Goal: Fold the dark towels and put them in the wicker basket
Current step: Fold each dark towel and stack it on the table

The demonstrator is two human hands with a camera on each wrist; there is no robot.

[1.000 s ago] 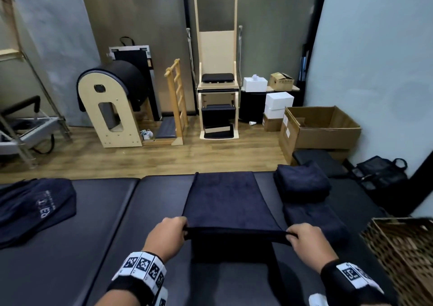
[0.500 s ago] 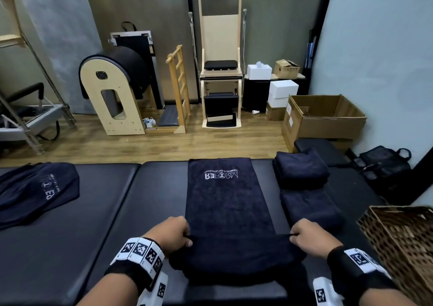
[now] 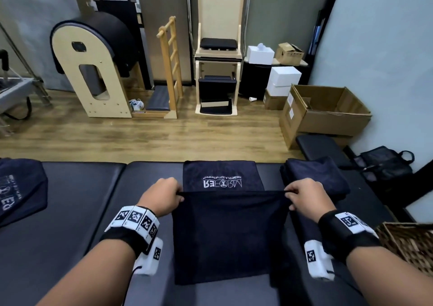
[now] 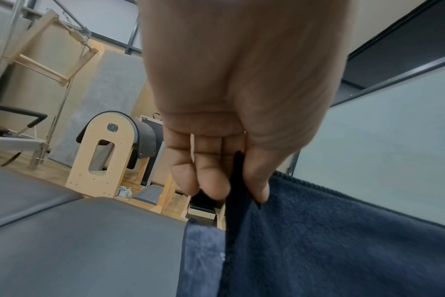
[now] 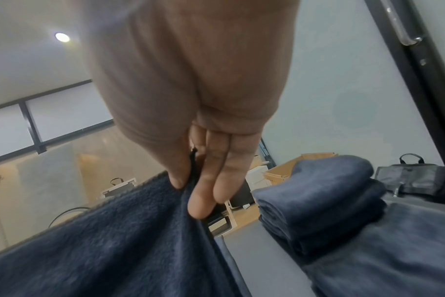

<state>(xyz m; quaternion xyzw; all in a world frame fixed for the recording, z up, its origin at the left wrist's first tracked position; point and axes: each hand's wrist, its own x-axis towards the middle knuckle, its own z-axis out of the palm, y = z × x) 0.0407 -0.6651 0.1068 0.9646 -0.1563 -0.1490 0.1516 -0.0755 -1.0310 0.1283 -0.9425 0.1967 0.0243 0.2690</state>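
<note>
Navy terry fills the middle of the head view: a dark towel [image 3: 230,233] lies lengthwise on the black padded tabletop [image 3: 70,223], its near edge lifted. The left hand [image 3: 161,196] and right hand [image 3: 304,198] each pinch one corner of that edge, stretching it taut between them, probably so the half can be carried over square onto the far part. White embroidered lettering on the far end reads upside down from here; I cannot make out the words. Two folded towels [image 3: 315,177] sit just beside it on the right, and the wicker basket [image 3: 407,244] stands at the lower right, near the right wrist, with no towel visible in the part shown. Another printed dark cloth [image 3: 18,188] lies well apart at the left.

From the left wrist, the left hand's thumb and curled fingers [image 4: 211,180] clamp the towel's hem, cloth hanging below toward the tabletop.

From the right wrist, the right hand's fingertips [image 5: 201,203] pinch the opposite corner the same way; the folded stack rests close by at the right.
</note>
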